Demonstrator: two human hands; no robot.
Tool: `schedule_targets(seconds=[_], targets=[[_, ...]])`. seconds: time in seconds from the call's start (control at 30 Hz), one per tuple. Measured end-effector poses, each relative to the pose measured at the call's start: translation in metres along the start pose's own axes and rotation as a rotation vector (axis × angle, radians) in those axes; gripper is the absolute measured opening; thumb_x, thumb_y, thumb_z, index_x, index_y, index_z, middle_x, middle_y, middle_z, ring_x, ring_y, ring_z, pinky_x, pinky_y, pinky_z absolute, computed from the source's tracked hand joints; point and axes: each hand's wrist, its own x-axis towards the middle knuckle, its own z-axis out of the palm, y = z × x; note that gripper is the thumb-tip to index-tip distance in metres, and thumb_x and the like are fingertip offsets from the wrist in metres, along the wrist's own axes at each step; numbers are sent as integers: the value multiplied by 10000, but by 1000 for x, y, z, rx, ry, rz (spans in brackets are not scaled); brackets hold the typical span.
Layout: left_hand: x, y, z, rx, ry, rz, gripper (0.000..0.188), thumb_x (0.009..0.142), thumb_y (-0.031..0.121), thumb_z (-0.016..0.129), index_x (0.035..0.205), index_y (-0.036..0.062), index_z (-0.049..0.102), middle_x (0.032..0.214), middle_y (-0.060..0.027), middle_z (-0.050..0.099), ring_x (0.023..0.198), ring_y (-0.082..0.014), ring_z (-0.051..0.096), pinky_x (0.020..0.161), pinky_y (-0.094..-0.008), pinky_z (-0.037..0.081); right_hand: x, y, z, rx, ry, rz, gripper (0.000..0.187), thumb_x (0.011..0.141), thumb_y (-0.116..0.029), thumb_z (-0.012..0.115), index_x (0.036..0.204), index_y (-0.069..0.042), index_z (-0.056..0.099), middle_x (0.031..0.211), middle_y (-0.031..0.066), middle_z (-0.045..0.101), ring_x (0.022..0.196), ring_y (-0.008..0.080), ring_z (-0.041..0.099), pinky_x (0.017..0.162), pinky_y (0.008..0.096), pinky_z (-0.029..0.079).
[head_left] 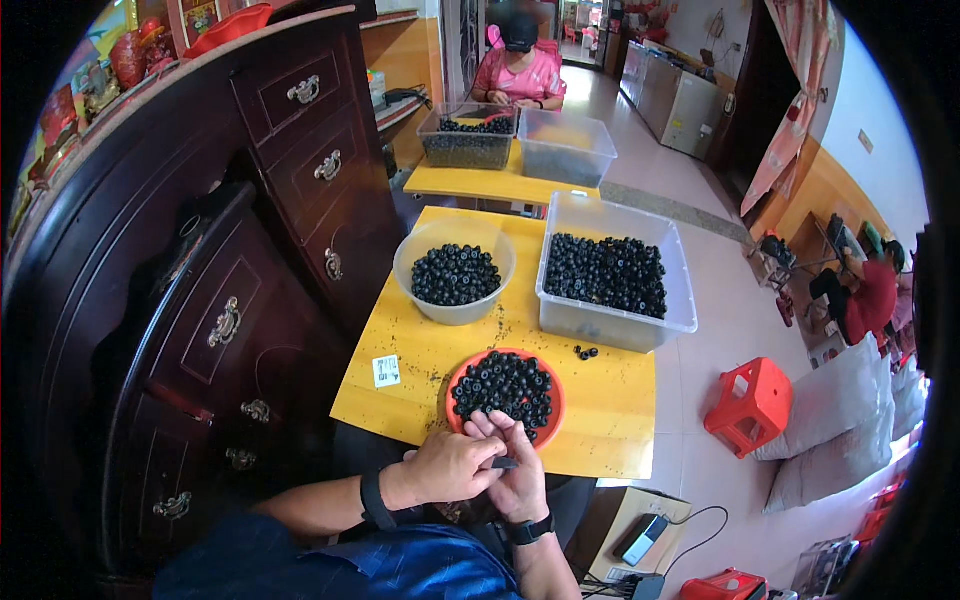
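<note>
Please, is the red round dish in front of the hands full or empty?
Mostly full: small black ring-shaped pieces cover most of the red dish, leaving mainly its rim visible.

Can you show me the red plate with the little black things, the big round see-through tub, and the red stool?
Red plate (560, 395): head view, right rim.
Round tub (455, 314): head view, front wall.
Red stool (768, 396): head view, seat.
</note>
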Motion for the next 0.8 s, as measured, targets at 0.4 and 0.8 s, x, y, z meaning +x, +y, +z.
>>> schedule_targets(seconds=[0.4, 0.8], targets=[[-9, -23, -28, -33, 191, -136, 207, 790, 202, 738, 920, 67, 650, 694, -71, 674, 621, -266, 684, 584, -390, 540, -3, -43, 21, -1779, 281, -742, 510, 884, -71, 691, 1374, -84, 551, 1387, 184, 508, 1127, 285, 593, 976, 368, 482], [-13, -6, -15, -80, 171, -98, 172, 808, 155, 750, 915, 101, 627, 645, -51, 637, 586, -249, 673, 537, -377, 521, -14, -2, 2, -656, 31, -140, 175, 1032, -184, 595, 1154, -59, 601, 963, 3, 675, 792, 52, 603, 713, 200, 492]])
